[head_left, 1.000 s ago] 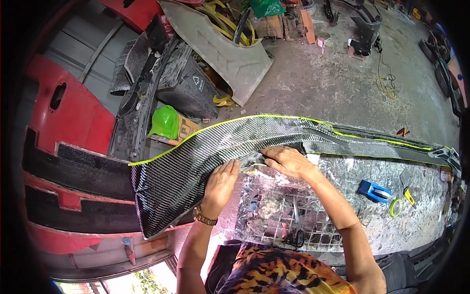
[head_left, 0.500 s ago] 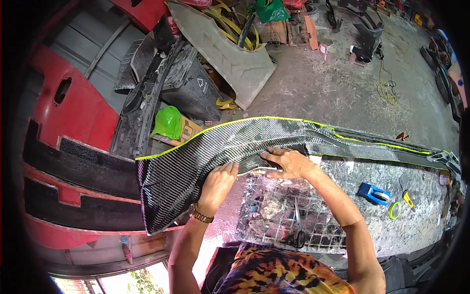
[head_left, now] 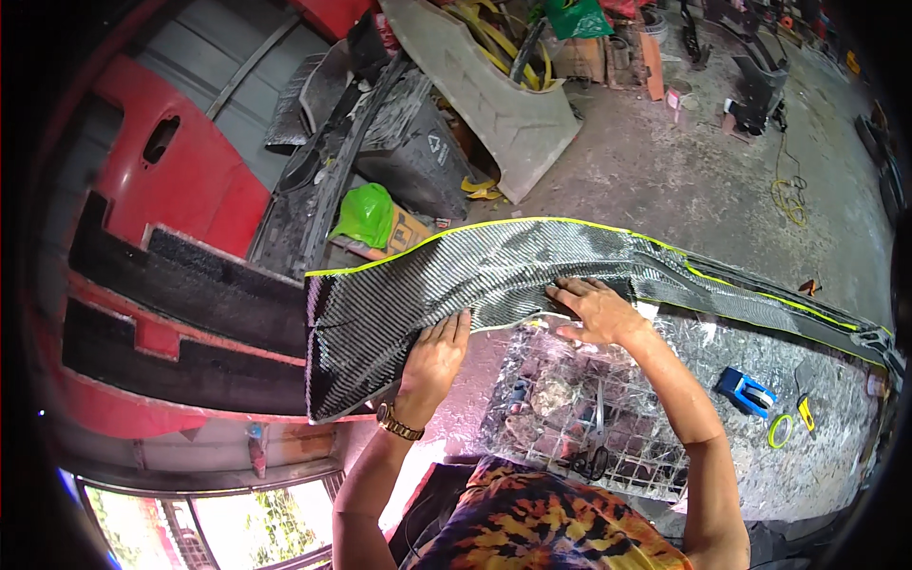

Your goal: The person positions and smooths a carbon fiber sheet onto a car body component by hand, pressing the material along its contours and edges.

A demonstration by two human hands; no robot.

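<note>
A long, curved panel lies across the view, covered in black-and-silver woven carbon-fibre cloth (head_left: 513, 256) with a yellow-green line of tape (head_left: 456, 229) along its far edge. My left hand (head_left: 439, 356) rests flat near the cloth's near edge, its fingers straight and pointing away from me. Farther right, my right hand (head_left: 600, 312) presses on the cloth by the same edge, fingers spread and pointing left. Neither hand grips anything visible. The panel narrows toward the right, and its broad left end hangs beside the red parts.
Scissors (head_left: 597, 463) lie on a wire grid on the stained workbench (head_left: 703, 375). To the right are a blue tape dispenser (head_left: 748, 392), a green tape roll (head_left: 780, 431) and a yellow utility knife (head_left: 806, 413). Red body panels (head_left: 204, 180) stand left; a dark bin (head_left: 418, 161) stands beyond.
The whole view has shifted, so the panel and tools sit farther right in the picture. My left hand has slid slightly left along the cloth, away from my right hand, which stays in place.
</note>
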